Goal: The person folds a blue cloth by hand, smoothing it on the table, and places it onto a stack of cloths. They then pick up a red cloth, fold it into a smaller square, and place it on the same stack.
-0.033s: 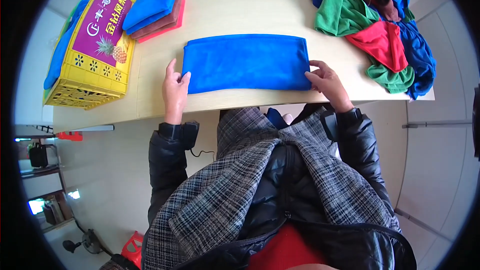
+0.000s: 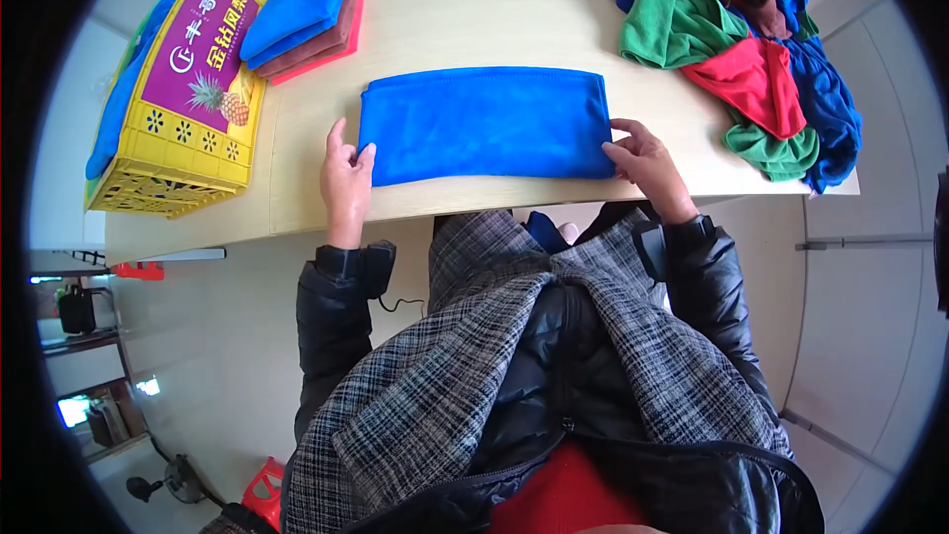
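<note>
A blue cloth [image 2: 484, 122], folded into a long rectangle, lies flat on the pale wooden table [image 2: 474, 10] in front of me. My left hand [image 2: 346, 176] holds its near left corner, thumb on the fabric. At the near right corner my right hand [image 2: 643, 160] pinches the cloth's edge. Both hands rest on the table close to its near edge.
A stack of folded cloths [image 2: 301, 18], blue on brown on red, sits at the far left beside a yellow crate with a purple lid [image 2: 183, 89]. A heap of loose green, red, blue and brown cloths [image 2: 751, 49] fills the far right.
</note>
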